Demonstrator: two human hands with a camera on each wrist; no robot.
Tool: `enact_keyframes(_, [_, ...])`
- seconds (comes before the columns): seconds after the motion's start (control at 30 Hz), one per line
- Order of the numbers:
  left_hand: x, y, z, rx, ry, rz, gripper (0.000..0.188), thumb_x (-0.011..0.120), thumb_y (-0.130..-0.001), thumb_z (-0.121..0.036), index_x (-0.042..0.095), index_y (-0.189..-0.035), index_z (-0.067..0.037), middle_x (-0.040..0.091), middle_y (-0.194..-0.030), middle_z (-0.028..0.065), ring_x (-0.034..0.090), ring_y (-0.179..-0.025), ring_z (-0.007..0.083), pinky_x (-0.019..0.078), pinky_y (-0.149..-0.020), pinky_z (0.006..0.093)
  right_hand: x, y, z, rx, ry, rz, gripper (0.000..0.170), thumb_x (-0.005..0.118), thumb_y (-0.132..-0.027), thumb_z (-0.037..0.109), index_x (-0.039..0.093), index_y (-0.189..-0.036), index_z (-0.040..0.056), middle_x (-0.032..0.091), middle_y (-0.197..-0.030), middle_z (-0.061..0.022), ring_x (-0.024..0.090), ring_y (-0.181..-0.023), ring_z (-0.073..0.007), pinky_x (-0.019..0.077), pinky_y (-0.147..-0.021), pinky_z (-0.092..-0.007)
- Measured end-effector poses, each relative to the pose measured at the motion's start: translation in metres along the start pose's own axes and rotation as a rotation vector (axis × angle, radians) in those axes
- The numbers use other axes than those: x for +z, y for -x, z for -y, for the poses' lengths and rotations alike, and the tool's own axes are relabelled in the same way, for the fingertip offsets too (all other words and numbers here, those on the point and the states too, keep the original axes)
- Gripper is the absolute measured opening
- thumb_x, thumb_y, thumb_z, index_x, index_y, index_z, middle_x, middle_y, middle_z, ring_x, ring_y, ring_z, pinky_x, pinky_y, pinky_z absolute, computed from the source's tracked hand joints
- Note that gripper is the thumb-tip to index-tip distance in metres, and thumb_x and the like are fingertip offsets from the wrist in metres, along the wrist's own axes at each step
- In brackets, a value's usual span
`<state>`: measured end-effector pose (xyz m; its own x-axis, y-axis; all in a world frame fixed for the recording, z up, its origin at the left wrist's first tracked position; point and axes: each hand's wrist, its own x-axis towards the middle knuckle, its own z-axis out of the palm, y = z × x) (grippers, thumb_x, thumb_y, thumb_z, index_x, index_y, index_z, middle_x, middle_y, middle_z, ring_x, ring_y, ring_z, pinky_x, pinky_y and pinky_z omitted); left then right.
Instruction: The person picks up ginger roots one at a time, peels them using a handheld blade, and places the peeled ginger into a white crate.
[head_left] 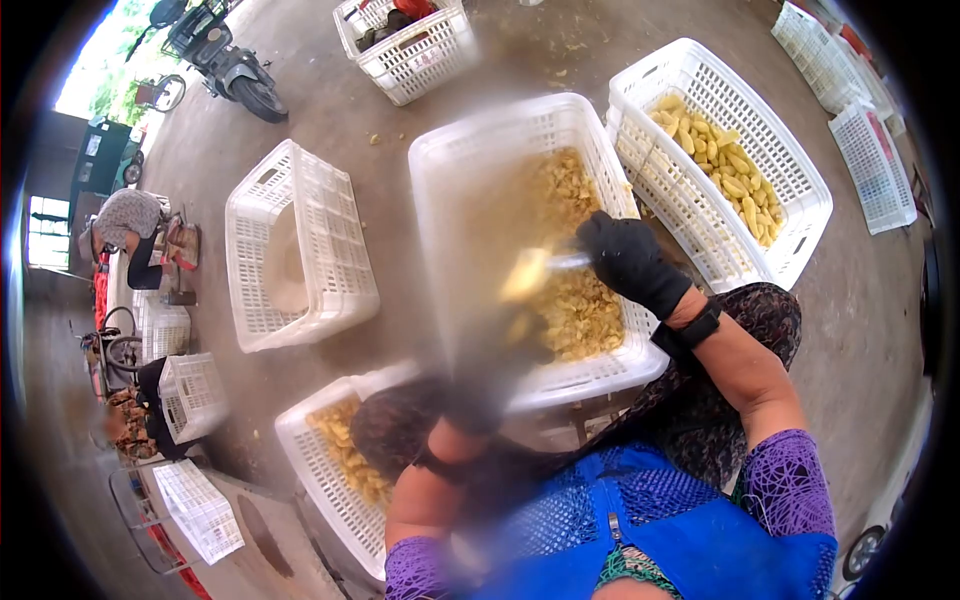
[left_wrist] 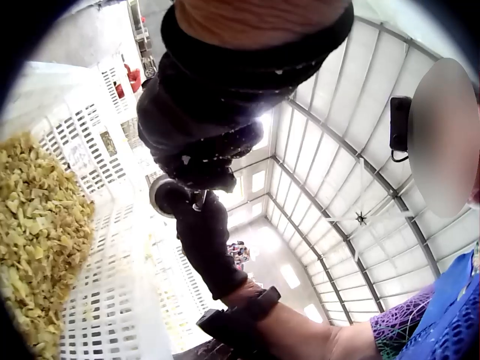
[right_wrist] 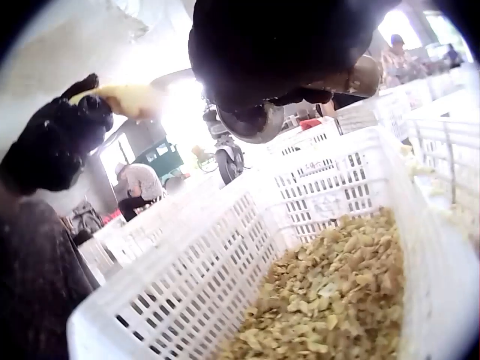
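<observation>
My right hand point(head_left: 635, 262), in a black glove, grips a tool with a shiny metal end point(right_wrist: 255, 124); its exact kind is hidden by the fingers. In the right wrist view my left hand point(right_wrist: 60, 139), also gloved, holds a long pale-yellow peeled piece point(right_wrist: 131, 99) that sticks out past its fingers. Seen from the head, the left hand is blurred and the yellow piece point(head_left: 525, 275) lies close to the tool's metal. Both hands are over a white plastic crate point(head_left: 530, 393) with a heap of yellowish peelings point(head_left: 580, 320) in it.
To the right stands a crate point(head_left: 800, 190) of yellow peeled pieces point(head_left: 725, 165). Another crate point(head_left: 290, 430) with yellow pieces sits by the left knee. A further white crate point(head_left: 340, 240) is at left. Other people, crates and a parked scooter point(head_left: 225, 65) are farther off.
</observation>
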<state>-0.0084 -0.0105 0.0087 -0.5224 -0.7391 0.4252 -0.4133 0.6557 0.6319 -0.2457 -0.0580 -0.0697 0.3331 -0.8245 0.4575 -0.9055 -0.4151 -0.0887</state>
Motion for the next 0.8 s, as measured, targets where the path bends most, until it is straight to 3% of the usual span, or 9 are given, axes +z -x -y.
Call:
enact_keyframes(0.07, [0.009, 0.007, -0.002, -0.661, 0.666, -0.071, 0.021, 0.056, -0.080, 0.000, 0.061, -0.101, 0.002, 0.064, -0.089, 0.0129, 0.061, -0.076, 0.0249, 0.0498, -0.067, 0.0345, 0.008, 0.003, 0.002, 0.010, 0.024, 0.011, 0.005, 0.055, -0.081, 0.014, 0.051, -0.082, 0.0114, 0.050, -0.073, -0.0069, 0.054, -0.055, -0.0239, 0.0428, -0.049, -0.0371])
enact_keyframes(0.17, [0.005, 0.012, -0.001, -0.786, 0.829, -0.136, 0.017, 0.052, -0.085, -0.006, 0.062, -0.098, 0.001, 0.060, -0.077, 0.0056, 0.055, -0.062, 0.0140, 0.0446, -0.055, 0.0285, 0.011, 0.009, -0.012, 0.134, 0.002, 0.106, 0.007, 0.055, -0.083, 0.016, 0.052, -0.082, 0.0096, 0.053, -0.072, -0.0097, 0.058, -0.058, -0.0262, 0.0448, -0.050, -0.0391])
enact_keyframes(0.2, [0.003, 0.009, 0.001, -0.779, 0.827, -0.128, 0.017, 0.052, -0.085, -0.006, 0.062, -0.098, 0.001, 0.060, -0.077, 0.0056, 0.055, -0.062, 0.0140, 0.0446, -0.055, 0.0285, 0.010, 0.006, -0.014, 0.241, -0.047, 0.175, 0.010, 0.055, -0.084, 0.017, 0.052, -0.081, 0.0087, 0.055, -0.072, -0.0113, 0.060, -0.060, -0.0275, 0.0459, -0.051, -0.0403])
enact_keyframes(0.27, [0.000, 0.004, 0.002, -0.402, 0.271, -0.047, 0.019, 0.048, -0.090, -0.013, 0.062, -0.094, 0.000, 0.052, -0.065, -0.0007, 0.047, -0.055, 0.0069, 0.0381, -0.049, 0.0239, 0.006, 0.006, -0.009, 0.253, -0.089, 0.211, 0.015, 0.058, -0.085, 0.019, 0.051, -0.080, 0.0070, 0.057, -0.072, -0.0142, 0.062, -0.063, -0.0317, 0.0467, -0.053, -0.0422])
enact_keyframes(0.3, [-0.002, 0.002, -0.001, -0.416, 0.275, -0.067, 0.019, 0.048, -0.090, -0.013, 0.062, -0.094, 0.000, 0.052, -0.065, -0.0007, 0.047, -0.055, 0.0069, 0.0381, -0.049, 0.0239, 0.003, 0.004, -0.004, 0.192, -0.180, 0.149, 0.015, 0.060, -0.085, 0.018, 0.051, -0.081, 0.0071, 0.057, -0.072, -0.0141, 0.061, -0.063, -0.0330, 0.0464, -0.053, -0.0424])
enact_keyframes(0.37, [-0.007, -0.004, -0.008, -0.886, 0.735, -0.076, 0.021, 0.047, -0.092, -0.016, 0.061, -0.092, -0.001, 0.049, -0.062, -0.0045, 0.045, -0.054, 0.0049, 0.0364, -0.049, 0.0222, 0.000, 0.001, 0.004, 0.210, -0.199, 0.157, 0.015, 0.064, -0.082, 0.016, 0.052, -0.083, 0.0072, 0.056, -0.073, -0.0142, 0.059, -0.064, -0.0358, 0.0460, -0.053, -0.0421])
enact_keyframes(0.5, [0.002, 0.001, -0.006, -0.798, 0.772, -0.150, 0.019, 0.047, -0.092, -0.015, 0.061, -0.092, -0.001, 0.050, -0.065, -0.0046, 0.045, -0.055, 0.0040, 0.0354, -0.048, 0.0209, -0.029, -0.011, 0.021, 0.126, -0.302, 0.111, 0.014, 0.064, -0.082, 0.015, 0.052, -0.085, 0.0078, 0.056, -0.074, -0.0134, 0.058, -0.063, -0.0346, 0.0460, -0.053, -0.0412])
enact_keyframes(0.6, [0.000, -0.010, -0.017, -0.924, 0.817, -0.086, 0.019, 0.048, -0.092, -0.014, 0.060, -0.095, 0.000, 0.052, -0.067, -0.0034, 0.045, -0.055, 0.0040, 0.0356, -0.048, 0.0207, -0.032, -0.009, 0.026, 0.040, -0.263, 0.144, 0.012, 0.062, -0.080, 0.013, 0.053, -0.085, 0.0081, 0.055, -0.074, -0.0120, 0.058, -0.061, -0.0327, 0.0452, -0.052, -0.0400])
enact_keyframes(0.8, [0.015, 0.003, -0.002, -0.604, 0.453, -0.034, 0.016, 0.049, -0.090, -0.007, 0.060, -0.098, 0.001, 0.054, -0.068, 0.0000, 0.048, -0.056, 0.0061, 0.0394, -0.050, 0.0225, -0.025, -0.002, 0.017, -0.093, -0.092, 0.108, 0.009, 0.058, -0.077, 0.012, 0.053, -0.084, 0.0093, 0.051, -0.074, -0.0077, 0.055, -0.057, -0.0250, 0.0433, -0.049, -0.0358])
